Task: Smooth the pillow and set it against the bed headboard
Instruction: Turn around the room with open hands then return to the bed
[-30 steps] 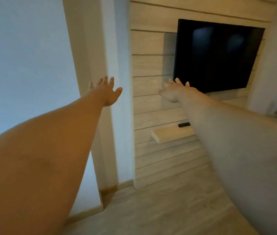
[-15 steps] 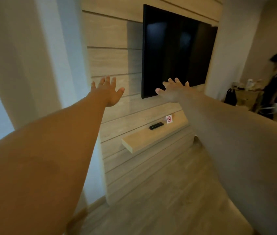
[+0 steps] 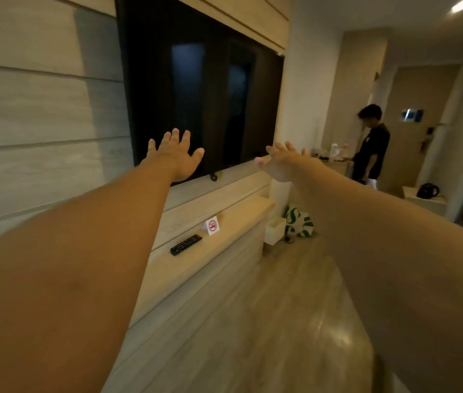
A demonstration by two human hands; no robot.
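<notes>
Neither the pillow nor the bed headboard is appearing in the head view; their location cannot be told from here. The wood-panelled wall (image 3: 40,109) is filling the left of the view, and a dark wall-mounted television (image 3: 196,95) is hanging on it. Below the television a floating wooden shelf (image 3: 224,242) is projecting over the plank floor (image 3: 253,321).

Both bare arms are extending forward at chest height. The left hand (image 3: 177,157) is spreading its fingers wide, palm away, and grasping nothing. The right hand (image 3: 281,163) is likewise released, fingers splayed, empty. Neither hand is touching the television or the wall as far as the view shows.

Judged from this, the task is standing at its opening step: the pillow is not yet located or touched. The next move is calling for turning toward the bed, finding the pillow, and bringing both open palms down onto it.

A second person (image 3: 372,146) in dark clothing is standing well apart at a counter by the door, where small items too blurred to name are sitting. A black kettle (image 3: 427,190) is resting on a low surface nearby.

Containers: a green-and-white bag (image 3: 299,222) is sitting on the floor just beside a white bin (image 3: 275,230); the contents of both are hidden. On the shelf, a black remote control (image 3: 186,244) is lying near a small no-smoking sign (image 3: 211,225)
</notes>
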